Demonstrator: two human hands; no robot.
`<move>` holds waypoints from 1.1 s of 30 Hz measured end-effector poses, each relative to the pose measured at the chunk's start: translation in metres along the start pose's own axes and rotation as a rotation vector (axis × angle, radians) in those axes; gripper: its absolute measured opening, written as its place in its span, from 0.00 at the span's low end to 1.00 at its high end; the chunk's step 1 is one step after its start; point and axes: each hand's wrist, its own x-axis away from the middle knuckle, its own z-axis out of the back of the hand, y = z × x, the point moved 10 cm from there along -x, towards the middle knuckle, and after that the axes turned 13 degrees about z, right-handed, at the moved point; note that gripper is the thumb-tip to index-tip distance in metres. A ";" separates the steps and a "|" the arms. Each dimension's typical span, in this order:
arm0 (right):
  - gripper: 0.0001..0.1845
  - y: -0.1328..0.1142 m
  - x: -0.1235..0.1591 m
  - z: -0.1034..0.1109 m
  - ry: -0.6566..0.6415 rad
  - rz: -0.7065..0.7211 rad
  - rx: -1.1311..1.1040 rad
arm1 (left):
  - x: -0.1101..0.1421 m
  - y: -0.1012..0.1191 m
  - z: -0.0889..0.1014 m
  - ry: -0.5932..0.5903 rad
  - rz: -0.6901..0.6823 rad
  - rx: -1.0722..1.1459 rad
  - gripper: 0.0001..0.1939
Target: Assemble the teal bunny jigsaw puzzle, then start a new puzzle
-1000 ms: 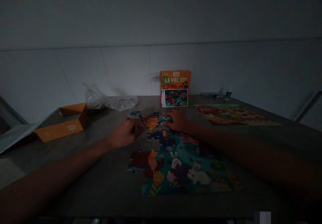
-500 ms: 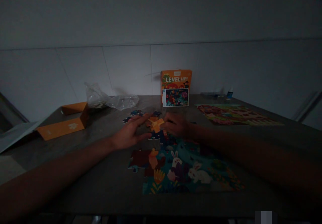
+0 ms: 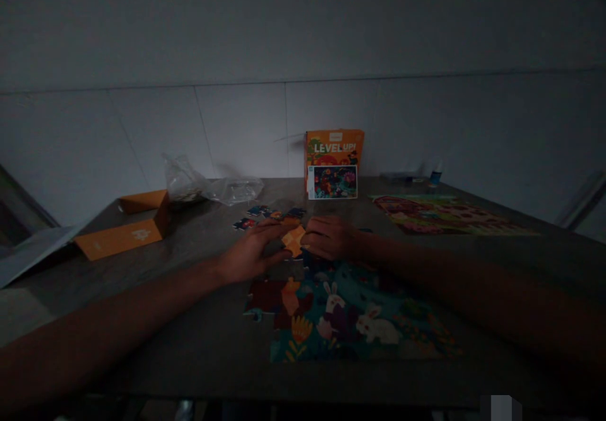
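An orange puzzle piece (image 3: 293, 240) sits between my two hands, just above the half-built rabbit puzzle (image 3: 350, 320) on the dark table (image 3: 199, 339). My right hand (image 3: 331, 238) has its fingers curled, pinching that piece's right side. On the piece's left, my left hand (image 3: 253, 254) has its fingers stretched out and its thumb touching the piece's lower edge. Several loose pieces (image 3: 265, 214) lie just beyond my hands.
The orange puzzle box (image 3: 334, 163) stands against the wall. A finished puzzle (image 3: 445, 214) lies at the right. An orange box part (image 3: 124, 231) and a clear plastic bag (image 3: 208, 186) are at the left. A small bottle (image 3: 435, 173) stands at the back right.
My hands have drawn the orange piece out of the loose pile and toward the built puzzle. My left hand's fingers went from curled to stretched out.
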 end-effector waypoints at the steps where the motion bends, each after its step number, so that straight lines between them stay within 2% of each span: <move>1: 0.09 0.001 0.000 -0.001 -0.005 -0.004 -0.010 | 0.000 0.001 0.001 0.004 -0.018 0.006 0.25; 5: 0.07 -0.001 0.000 0.006 0.046 0.013 -0.001 | 0.000 0.007 0.002 -0.014 -0.073 0.026 0.21; 11: 0.08 0.003 0.001 0.013 0.147 -0.020 -0.012 | -0.001 0.014 0.003 -0.051 -0.061 0.000 0.15; 13: 0.08 0.004 0.000 0.011 0.134 -0.022 -0.018 | -0.001 0.017 0.003 -0.067 -0.068 -0.018 0.12; 15: 0.10 0.004 -0.002 0.010 0.128 -0.012 -0.025 | -0.003 0.014 0.003 -0.064 -0.026 -0.008 0.14; 17: 0.11 0.004 -0.003 0.009 0.123 -0.014 -0.035 | -0.005 0.002 0.003 -0.045 0.077 0.036 0.15; 21: 0.12 0.008 -0.003 0.006 0.098 -0.063 -0.077 | -0.006 -0.019 0.003 -0.021 0.245 0.197 0.09; 24: 0.12 0.010 -0.002 0.004 0.072 -0.086 -0.106 | -0.006 -0.020 0.006 0.005 0.248 0.219 0.12; 33: 0.15 0.010 -0.001 -0.003 0.017 -0.082 -0.125 | -0.007 -0.016 0.009 0.026 0.206 0.156 0.07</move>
